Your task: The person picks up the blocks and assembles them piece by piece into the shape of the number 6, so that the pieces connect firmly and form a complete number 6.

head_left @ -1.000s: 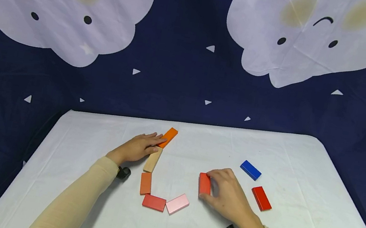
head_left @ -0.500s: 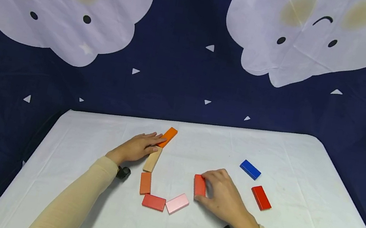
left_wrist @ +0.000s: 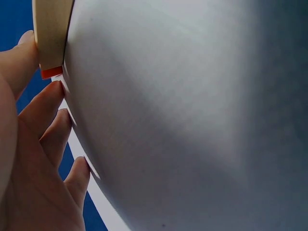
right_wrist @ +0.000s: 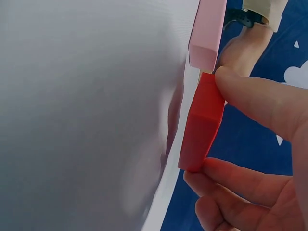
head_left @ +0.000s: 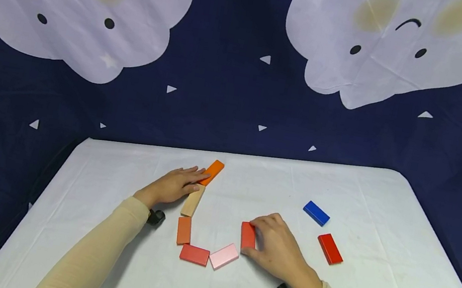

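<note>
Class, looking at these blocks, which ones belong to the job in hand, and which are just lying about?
Likely in the job:
held red block, in the right hand
pink block
left red block
dark orange block
tan block
orange block, at the left hand

Apparently lying about, perhaps spare:
blue block
right red block

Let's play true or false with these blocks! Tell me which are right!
1. The right hand holds a red block. True.
2. The blue block touches no other block. True.
3. The left hand holds the blue block. False: the left hand is by the wooden block.
4. The pink block stands on the wooden block. False: the pink block lies on the table.
5. The wooden block is between the bright orange block and the dark orange block. True.
</note>
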Motion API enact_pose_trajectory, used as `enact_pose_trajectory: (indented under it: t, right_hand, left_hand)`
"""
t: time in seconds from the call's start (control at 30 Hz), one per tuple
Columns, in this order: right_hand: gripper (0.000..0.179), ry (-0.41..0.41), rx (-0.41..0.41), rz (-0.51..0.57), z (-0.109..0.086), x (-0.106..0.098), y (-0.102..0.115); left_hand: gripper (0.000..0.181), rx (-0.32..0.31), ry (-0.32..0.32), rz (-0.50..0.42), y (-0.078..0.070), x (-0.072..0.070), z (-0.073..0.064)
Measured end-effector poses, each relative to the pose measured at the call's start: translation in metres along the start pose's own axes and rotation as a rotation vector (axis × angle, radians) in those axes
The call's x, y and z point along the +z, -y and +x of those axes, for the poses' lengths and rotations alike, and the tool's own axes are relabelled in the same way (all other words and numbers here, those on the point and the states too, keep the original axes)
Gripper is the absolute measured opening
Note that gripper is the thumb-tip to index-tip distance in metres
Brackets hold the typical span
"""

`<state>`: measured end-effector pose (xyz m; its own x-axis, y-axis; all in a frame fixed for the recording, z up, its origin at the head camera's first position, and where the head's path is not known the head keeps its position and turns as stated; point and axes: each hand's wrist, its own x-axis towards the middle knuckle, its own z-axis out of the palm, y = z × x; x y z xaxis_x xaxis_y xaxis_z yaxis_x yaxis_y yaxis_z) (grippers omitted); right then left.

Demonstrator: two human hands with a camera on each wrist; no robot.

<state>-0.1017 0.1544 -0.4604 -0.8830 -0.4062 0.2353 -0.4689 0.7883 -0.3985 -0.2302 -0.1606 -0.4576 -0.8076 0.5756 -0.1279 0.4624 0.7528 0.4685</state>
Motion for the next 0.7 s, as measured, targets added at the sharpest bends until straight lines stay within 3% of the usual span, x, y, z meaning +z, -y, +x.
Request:
enact_pose_trajectory:
  t: [0.7]
  right_hand:
    - [0.059, 0.087, -0.016, -0.068, 0.004, 0.0016, 0.0032]
  left_hand:
    - [0.05, -0.003, 0.006, 0.001, -0.0001, -0.0005, 0.0002]
